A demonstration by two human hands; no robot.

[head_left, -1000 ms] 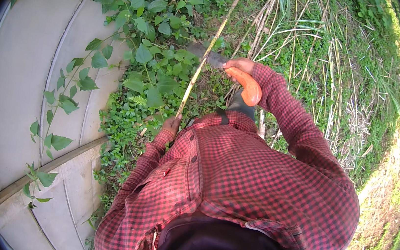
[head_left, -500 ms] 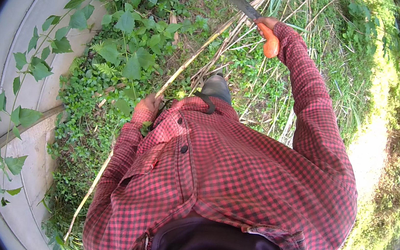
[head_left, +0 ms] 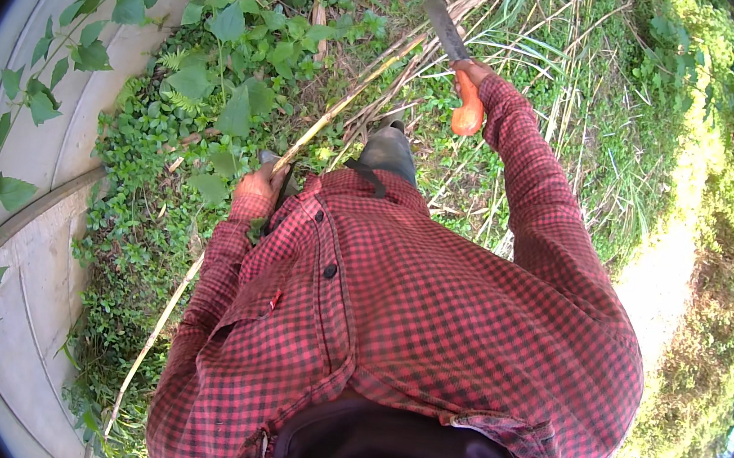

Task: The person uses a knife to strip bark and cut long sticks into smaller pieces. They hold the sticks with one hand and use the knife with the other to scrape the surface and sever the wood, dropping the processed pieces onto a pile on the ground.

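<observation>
My right hand (head_left: pixel 473 71) is closed round the orange handle of a machete (head_left: pixel 448 30). The dark blade points up and to the left, over a bundle of dry stalks (head_left: pixel 423 54) on the ground. My left hand (head_left: pixel 260 184) is closed round a long pale cane stalk (head_left: pixel 330 114). That stalk runs from the bundle at the top, through my hand and on past my left forearm, with its lower end (head_left: pixel 146 344) near the bottom left. Some of my left fingers are hidden behind the stalk.
A pale curved wall (head_left: pixel 34 291) stands at the left, with a leafy vine (head_left: pixel 43 93) hanging before it. Low green plants (head_left: pixel 139 203) cover the ground beside it. A dark boot (head_left: pixel 389 152) shows ahead of me. Dry stalks and grass lie at the upper right.
My right hand has come down and left with the machete, its blade now steeper. My left hand has shifted slightly left, still holding the stalk.
</observation>
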